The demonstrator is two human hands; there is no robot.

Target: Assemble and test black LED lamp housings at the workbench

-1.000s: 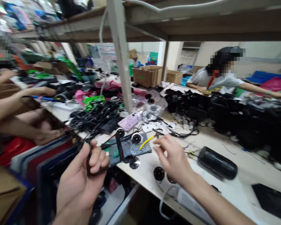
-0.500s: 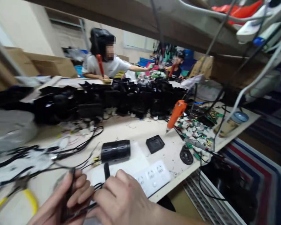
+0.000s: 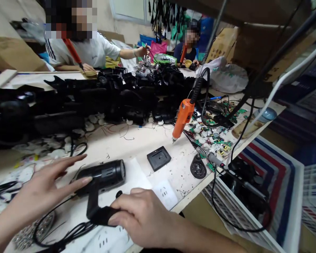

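A black cylindrical housing [image 3: 107,174] with slots lies on its side on a white sheet. My left hand [image 3: 46,184] is open over its left end, fingers spread, with the thumb tip at its surface. My right hand [image 3: 147,216] is closed around one end of a bent black plastic piece [image 3: 93,207]. The other end of that piece reaches up to the housing; I cannot tell whether they are joined. A looped black cable [image 3: 76,232] lies below the hands. Beneath and beside my right hand is a white power strip [image 3: 164,193], partly covered.
An orange electric screwdriver [image 3: 183,117] hangs tip down above a small black tray [image 3: 159,158]. Right of it are a soldering iron [image 3: 210,156] and loose circuit boards [image 3: 213,137]. Black plastic shells [image 3: 94,102] line the back. Small screws [image 3: 33,230] lie front left. Two people sit opposite.
My left hand has let go of the black part it held and moved up to the housing, fingers spread. My right hand now holds the bent black piece against the housing. The view has shifted.
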